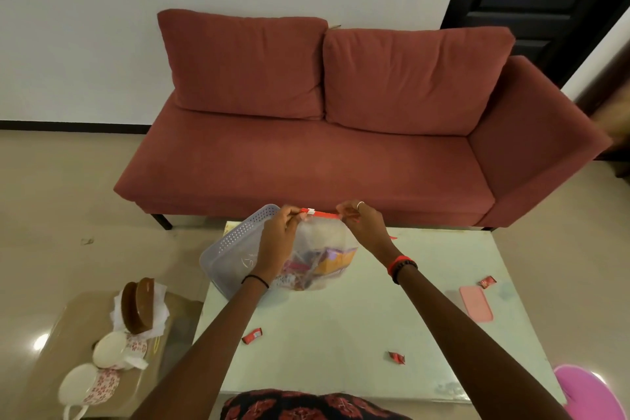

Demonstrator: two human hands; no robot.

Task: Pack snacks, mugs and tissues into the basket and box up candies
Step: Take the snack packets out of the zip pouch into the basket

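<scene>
Living room setup: red sofa (306, 133) against a white wall at the far side, with a pale green counter (358, 324) in front of it near the camera. Both hands are up over the far left part of the counter holding a clear zip bag (320, 259) by its red seal strip (318, 212). Left hand (278, 242) has its fingers (289, 215) pinched closed on the left end of the strip, right by the little white slider. Right hand (361, 220) is pinched on the right end, ring on one finger. The bag hangs down between them with colourful snack packets inside, bottom resting about at the counter.

Just behind the bag, on the left, a translucent perforated basket (235, 245) sits tilted on the counter's far left corner. Three red wrapped candies lie loose on the counter: one near left (252, 335), one near the middle (396, 357), one off to the right (486, 281) just beside a pink phone case (476, 303).

Over on a low side counter (51, 351) to the left there are two white floral mugs (99, 372) lying on their sides, and a brown tissue holder (138, 305) with white tissue around it. Pink stool (589, 392) at the near right corner.
</scene>
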